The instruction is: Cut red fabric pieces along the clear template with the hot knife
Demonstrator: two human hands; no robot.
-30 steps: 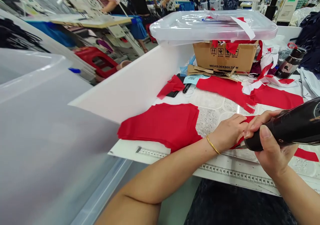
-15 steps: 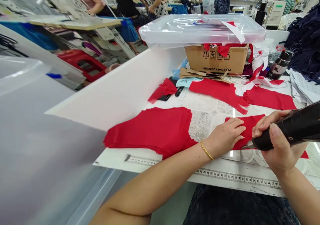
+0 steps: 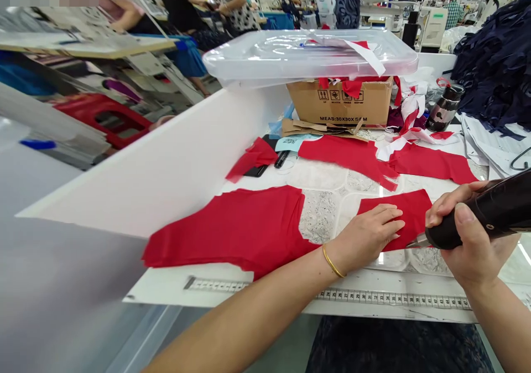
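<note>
My left hand lies flat on a red fabric piece, fingers stretched out and pressing it to the table. My right hand is wrapped round a thick black handheld tool that reaches in from the right edge. Its thin metal tip points left and touches or hovers just over the lower edge of the fabric piece; I cannot tell which. Left of my left hand rests a stack of red fabric pieces. My left forearm crosses the stack's lower right corner.
A measuring tape runs along the table's front edge. Behind lie more red pieces, a cardboard box under a clear plastic lid, a dark bottle and a dark navy fabric heap. A white panel borders the left side.
The camera view has shifted, so most things sit further left. The tool's tip is a little further right along the fabric's lower edge, and the left hand stays on the piece.
</note>
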